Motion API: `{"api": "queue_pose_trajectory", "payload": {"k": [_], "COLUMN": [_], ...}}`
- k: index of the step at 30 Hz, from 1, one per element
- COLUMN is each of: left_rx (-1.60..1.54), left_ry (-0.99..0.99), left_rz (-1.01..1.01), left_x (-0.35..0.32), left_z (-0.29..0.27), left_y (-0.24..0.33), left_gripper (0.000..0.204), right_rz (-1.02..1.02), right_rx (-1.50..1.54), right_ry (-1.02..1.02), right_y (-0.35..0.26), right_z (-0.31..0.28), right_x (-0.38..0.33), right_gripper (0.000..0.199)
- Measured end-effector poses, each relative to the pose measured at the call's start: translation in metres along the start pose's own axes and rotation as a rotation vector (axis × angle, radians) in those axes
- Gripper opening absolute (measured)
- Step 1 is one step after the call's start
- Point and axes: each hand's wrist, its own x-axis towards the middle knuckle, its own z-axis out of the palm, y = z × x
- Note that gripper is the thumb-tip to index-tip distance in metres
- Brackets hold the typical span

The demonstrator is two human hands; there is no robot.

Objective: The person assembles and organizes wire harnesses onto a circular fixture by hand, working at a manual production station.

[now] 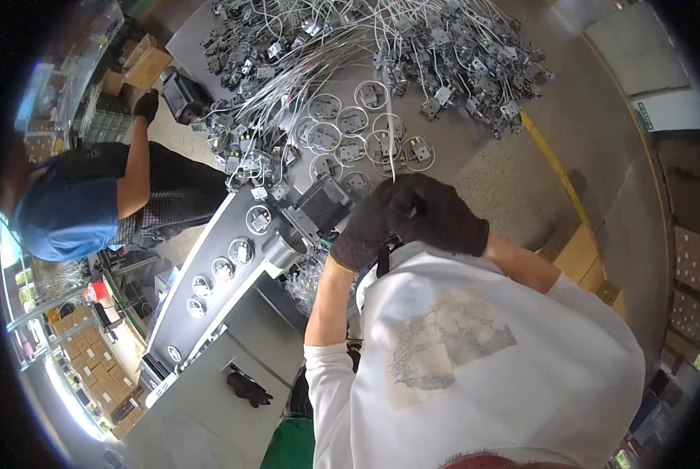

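My left hand [361,233] and my right hand [443,215], both in black gloves, are together in front of my chest at the table's near edge. Their fingers are curled in, and the gloves hide most of what is between them. A white cable [393,141] runs up from where the hands meet, over the table, and the right hand appears closed on it. Just beyond the hands lie several coiled white cables with small grey metal parts [351,119]. To the left of my left hand stands a dark square machine block [324,205].
Heaps of grey metal parts with white cables [459,59] cover the far table. A conveyor belt [182,316] at left carries several coiled pieces. Across it, a co-worker in a blue shirt [76,207] reaches toward another dark block [184,95]. Cardboard boxes [580,258] stand at right.
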Motion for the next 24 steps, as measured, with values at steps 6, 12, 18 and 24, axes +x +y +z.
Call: {"api": "queue_pose_trajectory", "payload": {"k": [6, 12, 18, 24], "left_rx": [0.123, 0.445, -0.564, -0.580], "left_ry": [0.204, 0.264, 0.307, 0.649], "left_rz": [-0.311, -0.417, -0.936, -1.056], "left_x": [-0.065, -0.123, -0.242, -0.331], "left_z": [0.011, 0.015, 0.040, 0.128], "left_y": [0.012, 0.010, -0.119, -0.148], "left_gripper": [0.037, 0.029, 0.033, 0.017], "right_rz": [0.375, 0.493, 0.265, 0.369], "right_rx": [-0.038, 0.379, 0.521, 0.502], "right_ry": [-0.216, -0.488, -0.707, -0.839], "right_y": [0.019, 0.014, -0.005, -0.003], "right_z": [0.007, 0.048, 0.135, 0.218], "right_x": [0.026, 0.036, 0.050, 0.032], "right_gripper": [0.043, 0.055, 0.059, 0.062]}}
